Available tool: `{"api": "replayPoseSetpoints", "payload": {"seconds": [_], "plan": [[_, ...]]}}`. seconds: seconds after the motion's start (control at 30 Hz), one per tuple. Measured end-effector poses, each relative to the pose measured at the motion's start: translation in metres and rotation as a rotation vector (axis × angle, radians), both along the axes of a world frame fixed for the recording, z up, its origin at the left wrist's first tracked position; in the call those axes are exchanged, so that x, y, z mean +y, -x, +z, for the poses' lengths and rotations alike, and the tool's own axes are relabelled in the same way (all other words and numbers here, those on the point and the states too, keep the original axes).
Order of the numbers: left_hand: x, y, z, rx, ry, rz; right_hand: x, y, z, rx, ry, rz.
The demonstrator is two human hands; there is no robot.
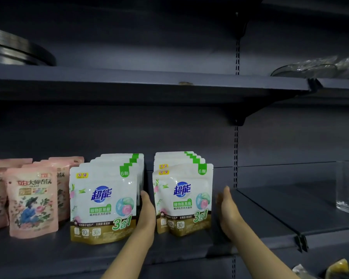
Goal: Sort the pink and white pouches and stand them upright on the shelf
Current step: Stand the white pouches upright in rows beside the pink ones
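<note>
two rows of white pouches stand upright on the dark shelf (pixel 48 256), the left row (pixel 103 204) beside the pink pouches (pixel 31 204), the right row (pixel 182 198) a gap away. the left hand (pixel 147 214) sits in that gap, fingers straight, flat against the left row's side. the right hand (pixel 228 210), fingers straight and together, is just right of the right row; i can't tell if it touches.

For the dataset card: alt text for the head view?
Left hand and right hand, both open, flank the right row of white pouches standing on a dark shelf. Another white row and pink pouches stand further left.
</note>
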State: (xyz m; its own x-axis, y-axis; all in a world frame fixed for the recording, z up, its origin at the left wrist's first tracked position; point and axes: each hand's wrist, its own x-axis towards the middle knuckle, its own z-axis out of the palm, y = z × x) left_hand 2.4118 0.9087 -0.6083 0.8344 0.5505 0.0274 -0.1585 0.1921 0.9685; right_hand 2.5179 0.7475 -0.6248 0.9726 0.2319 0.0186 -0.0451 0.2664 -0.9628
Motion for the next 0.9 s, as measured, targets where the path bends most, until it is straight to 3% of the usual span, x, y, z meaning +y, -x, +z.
{"api": "replayPoseSetpoints", "payload": {"seconds": [0.2, 0.57, 0.9], "plan": [[0.023, -0.028, -0.009, -0.022, 0.197, -0.102, 0.008, -0.011, 0.002, 0.096, -0.025, 0.169], [0.026, -0.04, -0.017, 0.026, 0.101, -0.171, 0.011, -0.01, 0.003, 0.026, -0.037, 0.335], [0.023, -0.038, -0.012, -0.126, 0.192, -0.214, 0.007, -0.008, 0.01, 0.028, -0.057, 0.36]]}}
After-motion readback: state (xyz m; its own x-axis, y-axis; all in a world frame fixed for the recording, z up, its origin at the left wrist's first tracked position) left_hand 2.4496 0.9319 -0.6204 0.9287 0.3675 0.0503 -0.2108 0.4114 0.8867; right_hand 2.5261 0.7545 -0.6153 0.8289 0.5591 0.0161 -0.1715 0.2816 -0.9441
